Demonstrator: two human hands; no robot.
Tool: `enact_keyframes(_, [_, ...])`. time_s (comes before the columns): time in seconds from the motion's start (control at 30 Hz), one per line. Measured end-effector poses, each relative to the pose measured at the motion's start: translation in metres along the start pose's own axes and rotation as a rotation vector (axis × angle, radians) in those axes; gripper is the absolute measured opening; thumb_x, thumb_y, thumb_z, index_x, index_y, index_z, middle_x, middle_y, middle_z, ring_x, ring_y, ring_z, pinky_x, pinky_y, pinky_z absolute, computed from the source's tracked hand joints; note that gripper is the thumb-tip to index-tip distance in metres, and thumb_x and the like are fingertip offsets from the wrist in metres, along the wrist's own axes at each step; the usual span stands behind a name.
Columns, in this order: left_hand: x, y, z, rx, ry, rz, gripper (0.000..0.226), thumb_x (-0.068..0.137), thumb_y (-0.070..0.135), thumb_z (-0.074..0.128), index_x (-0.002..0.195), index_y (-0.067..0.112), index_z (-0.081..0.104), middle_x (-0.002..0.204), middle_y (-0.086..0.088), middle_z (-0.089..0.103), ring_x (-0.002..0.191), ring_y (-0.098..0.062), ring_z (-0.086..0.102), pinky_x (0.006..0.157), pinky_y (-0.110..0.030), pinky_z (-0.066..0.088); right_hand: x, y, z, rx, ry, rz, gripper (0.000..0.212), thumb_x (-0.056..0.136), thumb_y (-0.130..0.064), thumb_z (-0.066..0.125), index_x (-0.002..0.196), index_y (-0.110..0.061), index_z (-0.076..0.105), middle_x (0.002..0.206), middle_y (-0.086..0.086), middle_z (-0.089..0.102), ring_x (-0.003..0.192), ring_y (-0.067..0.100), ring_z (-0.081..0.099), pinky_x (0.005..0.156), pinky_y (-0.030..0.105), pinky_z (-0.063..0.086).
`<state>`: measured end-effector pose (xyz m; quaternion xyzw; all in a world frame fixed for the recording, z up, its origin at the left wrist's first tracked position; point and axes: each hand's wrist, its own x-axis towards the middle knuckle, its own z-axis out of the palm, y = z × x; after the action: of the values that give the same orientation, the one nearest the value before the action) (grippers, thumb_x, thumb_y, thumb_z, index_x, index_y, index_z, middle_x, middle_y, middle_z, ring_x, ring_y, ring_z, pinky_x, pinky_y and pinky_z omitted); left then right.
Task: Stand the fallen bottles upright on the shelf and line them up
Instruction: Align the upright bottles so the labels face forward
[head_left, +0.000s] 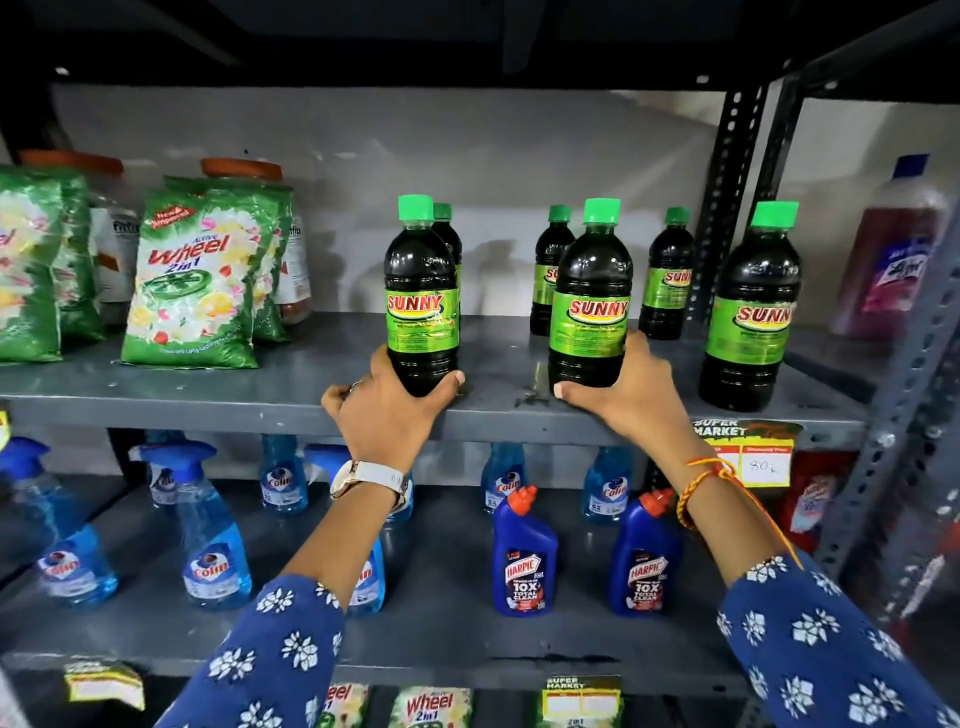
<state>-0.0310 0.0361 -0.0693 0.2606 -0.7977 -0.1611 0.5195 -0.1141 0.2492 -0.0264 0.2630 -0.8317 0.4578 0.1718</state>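
Several dark bottles with green caps and green SUNNY labels stand upright on the grey shelf (291, 389). My left hand (387, 410) grips the base of the front left bottle (422, 291). My right hand (631, 389) wraps the base of the front middle bottle (591, 296). A third front bottle (748, 312) stands free at the right. Behind them stand three more: one (448, 234) mostly hidden behind the left bottle, one (550, 265) behind the middle bottle and one (667, 275) further right. None lies on its side.
Green Wheel detergent packets (200, 275) stand at the shelf's left, jars behind them. A perforated metal upright (722, 208) bounds the right, with a pink bottle (893, 249) beyond. The lower shelf holds blue Colin sprays (208, 540) and Harpic bottles (523, 556). A price tag (748, 452) hangs on the edge.
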Motion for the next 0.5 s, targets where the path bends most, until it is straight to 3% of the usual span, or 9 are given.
enact_keyframes(0.2, [-0.001, 0.003, -0.005, -0.014, -0.045, -0.019, 0.079, 0.062, 0.077, 0.049, 0.109, 0.014, 0.054, 0.085, -0.005, 0.070, 0.081, -0.027, 0.063, 0.091, -0.039, 0.023, 0.000, 0.000, 0.000, 0.005, 0.003, 0.001, 0.069, 0.062, -0.029, 0.081, 0.116, -0.009, 0.045, 0.113, 0.009, 0.062, 0.090, 0.013, 0.051, 0.078, 0.025, 0.041])
enact_keyframes(0.37, [-0.003, 0.006, -0.008, -0.026, -0.072, -0.018, 0.085, 0.062, 0.079, 0.052, 0.112, 0.011, 0.053, 0.089, -0.008, 0.070, 0.086, -0.029, 0.063, 0.091, -0.041, 0.025, -0.001, 0.001, -0.003, 0.001, -0.019, 0.015, 0.073, 0.061, -0.034, 0.082, 0.118, -0.008, 0.044, 0.116, 0.007, 0.062, 0.101, 0.014, 0.056, 0.076, 0.020, 0.039])
enact_keyframes(0.43, [-0.004, 0.009, -0.009, -0.027, -0.103, -0.021, 0.092, 0.061, 0.081, 0.055, 0.118, 0.008, 0.049, 0.100, -0.014, 0.068, 0.095, -0.033, 0.061, 0.094, -0.044, 0.026, -0.006, 0.002, -0.010, 0.034, -0.038, 0.026, 0.082, 0.059, -0.035, 0.084, 0.123, -0.008, 0.040, 0.124, 0.008, 0.058, 0.105, 0.014, 0.053, 0.080, 0.022, 0.040])
enact_keyframes(0.5, [-0.009, 0.014, -0.008, -0.011, -0.054, -0.033, 0.104, 0.060, 0.078, 0.056, 0.131, 0.003, 0.039, 0.124, -0.023, 0.056, 0.113, -0.038, 0.051, 0.097, -0.052, 0.027, -0.014, 0.009, -0.024, 0.151, 0.065, 0.005, 0.091, 0.061, -0.035, 0.083, 0.134, -0.010, 0.035, 0.133, 0.008, 0.052, 0.116, 0.016, 0.050, 0.093, 0.027, 0.042])
